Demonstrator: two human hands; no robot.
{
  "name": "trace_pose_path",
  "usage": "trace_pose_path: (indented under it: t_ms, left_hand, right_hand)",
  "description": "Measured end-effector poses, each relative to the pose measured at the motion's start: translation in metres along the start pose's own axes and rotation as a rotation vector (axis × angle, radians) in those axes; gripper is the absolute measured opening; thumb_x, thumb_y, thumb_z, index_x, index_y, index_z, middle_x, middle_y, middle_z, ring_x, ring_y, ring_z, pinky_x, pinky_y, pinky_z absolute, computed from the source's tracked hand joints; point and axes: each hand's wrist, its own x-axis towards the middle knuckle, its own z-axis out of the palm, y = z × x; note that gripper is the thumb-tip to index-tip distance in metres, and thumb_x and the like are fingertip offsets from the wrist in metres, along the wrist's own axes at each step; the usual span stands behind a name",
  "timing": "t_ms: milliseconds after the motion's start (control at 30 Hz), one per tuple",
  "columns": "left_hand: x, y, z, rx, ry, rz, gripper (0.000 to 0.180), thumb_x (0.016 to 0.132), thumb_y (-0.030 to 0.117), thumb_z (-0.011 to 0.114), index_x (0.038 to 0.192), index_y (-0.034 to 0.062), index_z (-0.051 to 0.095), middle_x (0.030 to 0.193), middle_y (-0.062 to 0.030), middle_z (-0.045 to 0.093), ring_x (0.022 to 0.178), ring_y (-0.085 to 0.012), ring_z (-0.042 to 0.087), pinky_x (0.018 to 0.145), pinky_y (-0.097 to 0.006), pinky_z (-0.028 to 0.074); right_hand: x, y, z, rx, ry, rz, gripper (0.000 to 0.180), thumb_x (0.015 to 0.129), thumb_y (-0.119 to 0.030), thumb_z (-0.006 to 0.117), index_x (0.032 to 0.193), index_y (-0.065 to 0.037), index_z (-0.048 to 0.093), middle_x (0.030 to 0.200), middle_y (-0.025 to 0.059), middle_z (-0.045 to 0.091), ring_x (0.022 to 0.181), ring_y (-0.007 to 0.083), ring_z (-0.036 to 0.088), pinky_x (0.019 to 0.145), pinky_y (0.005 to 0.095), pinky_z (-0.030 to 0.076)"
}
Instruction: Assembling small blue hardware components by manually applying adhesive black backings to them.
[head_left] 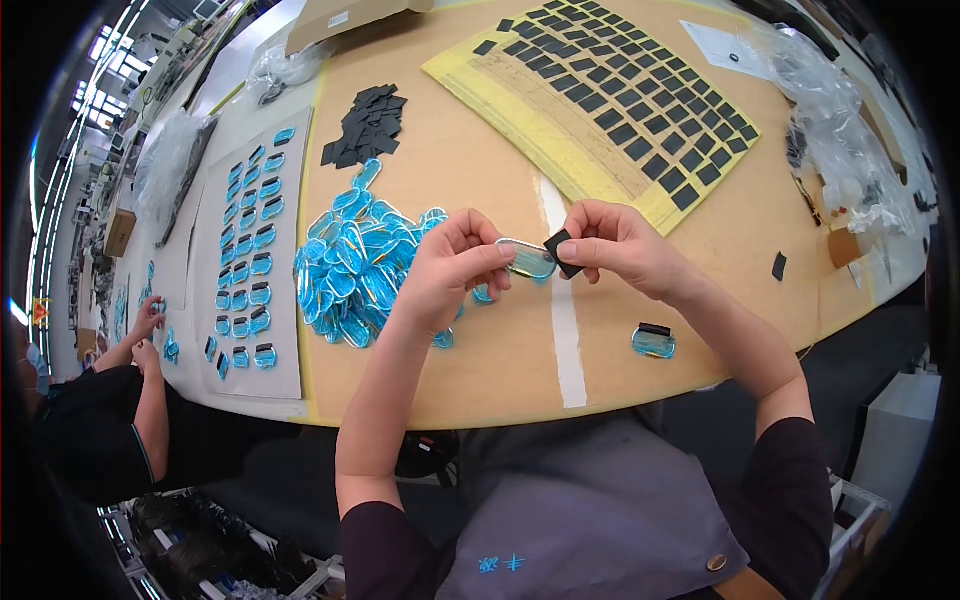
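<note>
Left hand (452, 268) pinched shut on 1 oval clear piece (528, 260) with blue edging, held flat above the tan table (480, 370) so its end faces the other hand. Right hand (615, 245) closed on a small black pad (560, 252), thumb and forefinger pressing it against the end of the oval, apparently to line it up square. Both raised over the middle of the table, just in front of the chest.

Heap of blue ovals (355, 265) lying just left of the left hand, within easy reach. Yellow backing sheet (600, 110) with rows of black pads spread beyond the right hand. 1 oval already carrying a black pad (653, 341) set apart to the right. Loose black pads (368, 125) piled farther back. Grey board (255, 260) with ovals in rows at far left, beside a co-worker's hands (145, 325).
</note>
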Motion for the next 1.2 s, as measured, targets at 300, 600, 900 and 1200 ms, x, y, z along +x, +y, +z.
trace_pose_path:
  t_ms: [300, 600, 900, 1200]
  left_hand:
    - [0.007, -0.018, 0.021, -0.433, -0.179, -0.031, 0.012, 0.095, 0.015, 0.057, 0.096, 0.0031, 0.053, 0.089, -0.012, 0.066, 0.074, -0.0197, 0.068, 0.064, -0.03, 0.055]
    - [0.011, -0.033, 0.02, -0.497, -0.231, 0.043, 0.016, 0.099, 0.016, 0.051, 0.106, 0.0025, 0.054, 0.096, -0.014, 0.066, 0.081, -0.0231, 0.069, 0.07, -0.033, 0.057]
    - [0.006, -0.051, 0.034, -0.522, -0.179, 0.177, 0.021, 0.096, 0.013, 0.058, 0.115, 0.0037, 0.058, 0.112, -0.0086, 0.064, 0.094, -0.0174, 0.063, 0.079, -0.032, 0.052]
    - [0.006, -0.059, 0.043, -0.535, -0.235, 0.242, 0.034, 0.095, 0.04, 0.055, 0.107, 0.0083, 0.054, 0.109, -0.0078, 0.063, 0.077, -0.0164, 0.061, 0.068, -0.035, 0.049]
  right_hand:
    - [-0.013, 0.008, -0.006, 0.074, 0.22, -0.165, 0.017, 0.087, -0.013, 0.07, 0.088, -0.007, 0.054, 0.08, -0.0025, 0.059, 0.07, 0.0023, 0.056, 0.057, 0.0179, 0.042]
    - [-0.016, 0.01, -0.008, 0.117, 0.235, -0.186, 0.017, 0.086, -0.011, 0.07, 0.087, -0.007, 0.054, 0.08, -0.0016, 0.059, 0.069, 0.003, 0.055, 0.058, 0.0184, 0.043]
    - [-0.017, 0.018, 0.001, 0.278, 0.244, -0.218, 0.014, 0.09, -0.009, 0.066, 0.09, -0.005, 0.053, 0.083, 0.0016, 0.062, 0.072, 0.0055, 0.056, 0.065, 0.0207, 0.046]
    - [-0.021, 0.023, 0.006, 0.29, 0.169, -0.284, 0.013, 0.092, -0.01, 0.065, 0.093, -0.004, 0.052, 0.09, 0.0026, 0.063, 0.08, 0.0066, 0.058, 0.071, 0.022, 0.048]
